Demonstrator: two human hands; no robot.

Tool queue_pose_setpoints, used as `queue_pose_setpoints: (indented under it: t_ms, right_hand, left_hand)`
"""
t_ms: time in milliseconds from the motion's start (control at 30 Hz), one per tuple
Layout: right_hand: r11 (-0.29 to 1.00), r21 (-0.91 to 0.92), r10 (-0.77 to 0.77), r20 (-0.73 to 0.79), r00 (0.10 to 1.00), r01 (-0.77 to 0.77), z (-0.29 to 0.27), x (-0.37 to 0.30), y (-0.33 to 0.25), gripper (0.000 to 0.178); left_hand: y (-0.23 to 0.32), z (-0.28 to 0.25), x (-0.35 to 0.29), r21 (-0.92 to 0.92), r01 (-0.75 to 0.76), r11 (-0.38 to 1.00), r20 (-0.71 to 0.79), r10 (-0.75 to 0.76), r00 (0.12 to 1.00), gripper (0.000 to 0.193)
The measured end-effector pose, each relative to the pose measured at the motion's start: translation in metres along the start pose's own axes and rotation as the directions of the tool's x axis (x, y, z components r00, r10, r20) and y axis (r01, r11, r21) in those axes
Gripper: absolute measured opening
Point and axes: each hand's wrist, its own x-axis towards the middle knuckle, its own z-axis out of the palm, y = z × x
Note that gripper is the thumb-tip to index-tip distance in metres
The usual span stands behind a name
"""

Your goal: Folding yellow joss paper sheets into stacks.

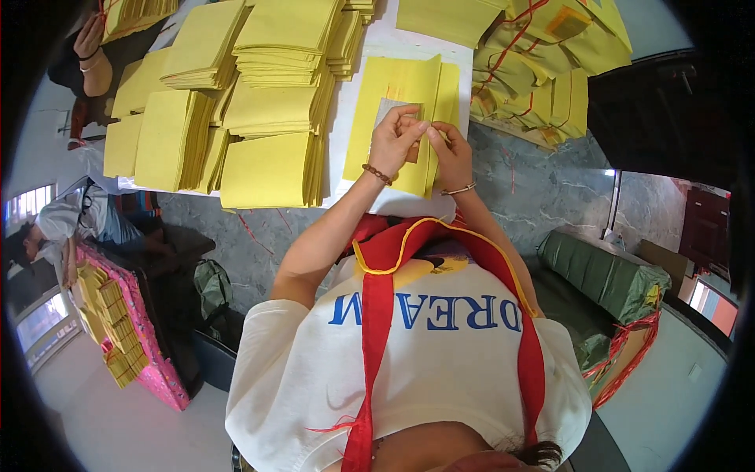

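Note:
A stack of yellow paper [366,145] lies on the white table in front of me, a raised fold running along its right part. Over that fold my left hand [395,141] is closed, its fingers curled and the thumb tip near my other hand; what it grips is hidden. My right hand [452,157] pinches at the fold from the right side, thumb and forefinger together. Under the left hand a flat grey piece [383,115] rests on the paper, and a small brown piece [413,153] shows just below the fingers.
Tall piles of yellow paper [267,169] fill the table's left side. Bundles tied with red string [543,94] stand at the right. Another person's hand [88,38] is at the far left; a further person [75,216] bends over a pink-covered table [161,358]. Green wrapped packages [598,271] are at right.

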Motion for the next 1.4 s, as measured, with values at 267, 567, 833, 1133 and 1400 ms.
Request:
queue_pose_setpoints:
  t_ms: [267, 567, 833, 1133, 1400]
  right_hand:
    - [1.000, 0.028, 0.001, 0.032, 1.000, -0.001, -0.009, 0.004, 0.012, 0.023]
    - [0.999, -0.053, -0.006, 0.052, 0.999, 0.009, -0.013, 0.005, 0.012, 0.020]
    - [0.997, -0.073, 0.002, 0.088, 0.996, 0.005, -0.012, 0.005, 0.004, 0.015]
    - [1.000, 0.016, 0.019, 0.075, 0.997, -0.020, -0.012, 0.007, 0.008, 0.015]
    - [0.989, 0.076, 0.120, 0.074, 0.990, -0.126, -0.007, 0.006, -0.003, 0.018]
  left_hand:
    - [0.004, 0.001, 0.003, -0.082, 0.063, 0.995, -0.031, -0.066, 0.997, 0.026]
    - [0.007, 0.001, 0.001, -0.107, 0.057, 0.993, -0.035, -0.061, 0.998, 0.026]
    - [0.009, 0.000, -0.002, -0.091, 0.079, 0.993, -0.018, -0.081, 0.997, 0.029]
    - [0.008, 0.006, -0.003, -0.028, -0.012, 1.000, -0.009, 0.012, 1.000, 0.035]
    - [0.001, 0.003, 0.002, -0.054, 0.000, 0.999, -0.022, -0.001, 1.000, 0.037]
